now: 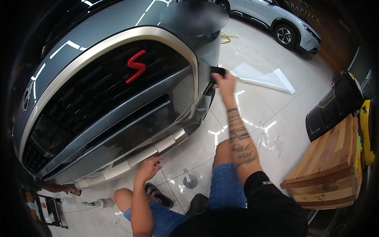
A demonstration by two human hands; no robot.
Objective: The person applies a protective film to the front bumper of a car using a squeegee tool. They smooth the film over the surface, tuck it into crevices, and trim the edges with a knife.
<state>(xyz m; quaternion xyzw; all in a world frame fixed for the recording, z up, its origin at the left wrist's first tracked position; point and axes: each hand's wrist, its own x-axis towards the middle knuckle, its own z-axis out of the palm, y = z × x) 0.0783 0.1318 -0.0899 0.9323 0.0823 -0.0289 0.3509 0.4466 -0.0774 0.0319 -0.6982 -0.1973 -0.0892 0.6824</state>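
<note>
In my right hand (226, 89) is a black squeegee (217, 74), its flat face against the front corner of a dark grey car (166, 118). My right arm is stretched forward. Lower down, my left hand (148, 169) is apart from the car and holds nothing; its fingers are partly extended beside the pale gold lower bumper trim (166, 144). Clear film with loose, wrinkled edges hangs along the lower bumper. The black grille (90, 91) bears a red emblem (136, 66) inside a pale gold surround.
Spray bottles stand on the tiled floor, one (190, 180) by my feet and another (103, 203) farther left. Crumpled white film (268, 79) lies beyond my right hand. Wooden box (319, 166) and black bin (333, 106) stand right. Another person's sandalled foot (74, 190) shows left. A white car (268, 15) is behind.
</note>
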